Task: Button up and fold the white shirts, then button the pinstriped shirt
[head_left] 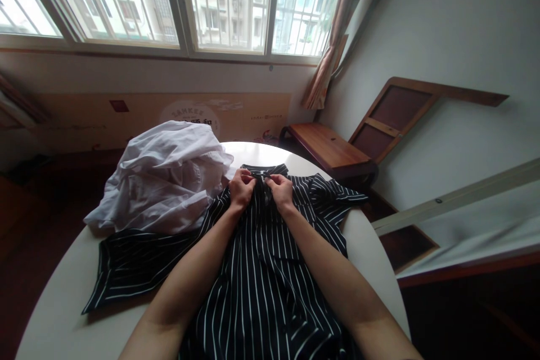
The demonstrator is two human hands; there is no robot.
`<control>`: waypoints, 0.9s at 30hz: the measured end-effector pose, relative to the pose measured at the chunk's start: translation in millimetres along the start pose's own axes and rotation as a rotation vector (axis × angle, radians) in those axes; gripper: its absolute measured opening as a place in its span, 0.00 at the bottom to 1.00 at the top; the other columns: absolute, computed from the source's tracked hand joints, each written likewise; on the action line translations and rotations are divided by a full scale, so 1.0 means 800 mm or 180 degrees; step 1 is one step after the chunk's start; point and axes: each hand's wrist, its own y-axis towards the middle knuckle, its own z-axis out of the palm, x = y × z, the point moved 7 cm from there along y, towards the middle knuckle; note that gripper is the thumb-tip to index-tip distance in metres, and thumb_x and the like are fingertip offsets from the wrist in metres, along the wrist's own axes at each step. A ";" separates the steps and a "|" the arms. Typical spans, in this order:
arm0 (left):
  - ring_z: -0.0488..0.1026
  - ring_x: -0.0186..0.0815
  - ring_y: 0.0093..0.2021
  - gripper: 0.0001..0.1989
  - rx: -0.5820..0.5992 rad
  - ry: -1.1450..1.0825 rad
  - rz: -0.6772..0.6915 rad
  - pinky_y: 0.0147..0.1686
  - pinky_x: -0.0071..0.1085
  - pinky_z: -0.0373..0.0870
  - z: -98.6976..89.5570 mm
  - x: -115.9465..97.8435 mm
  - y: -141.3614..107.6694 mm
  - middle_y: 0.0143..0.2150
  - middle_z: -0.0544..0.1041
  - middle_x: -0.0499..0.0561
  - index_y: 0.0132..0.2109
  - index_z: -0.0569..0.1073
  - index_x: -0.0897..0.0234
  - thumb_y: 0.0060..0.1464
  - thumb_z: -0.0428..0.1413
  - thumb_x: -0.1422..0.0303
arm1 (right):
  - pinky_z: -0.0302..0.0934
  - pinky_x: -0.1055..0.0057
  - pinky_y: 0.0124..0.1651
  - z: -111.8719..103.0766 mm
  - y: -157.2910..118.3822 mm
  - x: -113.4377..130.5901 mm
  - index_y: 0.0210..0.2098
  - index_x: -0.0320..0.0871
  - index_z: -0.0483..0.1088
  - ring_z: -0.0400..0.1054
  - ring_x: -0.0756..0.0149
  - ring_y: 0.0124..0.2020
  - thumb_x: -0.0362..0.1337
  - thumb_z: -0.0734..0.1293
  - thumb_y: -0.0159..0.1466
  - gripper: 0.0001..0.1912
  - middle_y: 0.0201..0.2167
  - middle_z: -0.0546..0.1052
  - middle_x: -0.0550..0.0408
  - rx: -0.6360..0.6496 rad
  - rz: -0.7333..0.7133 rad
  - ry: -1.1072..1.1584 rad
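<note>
A black shirt with white stripes [253,259] lies spread over the round white table, its collar at the far end and a sleeve out to each side. Just below the collar, my left hand [242,187] pinches one side of the shirt's front opening. My right hand [279,188] pinches the other side, close beside it. The fingertips of both hands are a small gap apart. Any button between them is too small to make out.
A heap of white cloth [164,174] rests on the far left of the round table [54,315]. Beyond the table, at the right, stand a low wooden table [333,143] and a wooden frame [394,115] against the wall. Barred windows [228,0] line the back.
</note>
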 end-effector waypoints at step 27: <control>0.74 0.36 0.37 0.10 0.0299 0.1186 0.1092 0.42 0.31 0.69 0.013 -0.032 -0.017 0.38 0.77 0.53 0.40 0.75 0.64 0.53 0.51 0.76 | 0.62 0.68 0.42 0.017 -0.026 0.052 0.31 0.43 0.73 0.70 0.62 0.33 0.35 0.63 0.55 0.07 0.31 0.78 0.52 0.0241 -0.0950 -0.1563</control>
